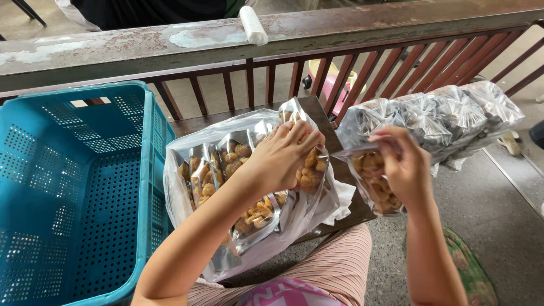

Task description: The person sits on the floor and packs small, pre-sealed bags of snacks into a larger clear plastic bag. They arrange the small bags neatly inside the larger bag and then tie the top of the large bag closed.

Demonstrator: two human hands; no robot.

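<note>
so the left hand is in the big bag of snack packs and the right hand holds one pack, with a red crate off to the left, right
Not quite: the crate is blue-green, not red, as the head view shows. The rest holds: the left hand is in the big bag of snack packs, and the right hand holds one pack.

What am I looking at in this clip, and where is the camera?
There is no machine: one camera on a person's head looks down at their two bare hands. The left hand reaches into a large clear plastic bag filled with small clear packets of golden-brown fried snacks, resting on a dark wooden bench. The right hand pinches the top of one such small snack packet. A teal perforated plastic crate stands at the left; a second clear bag of packets lies at the right.
</note>
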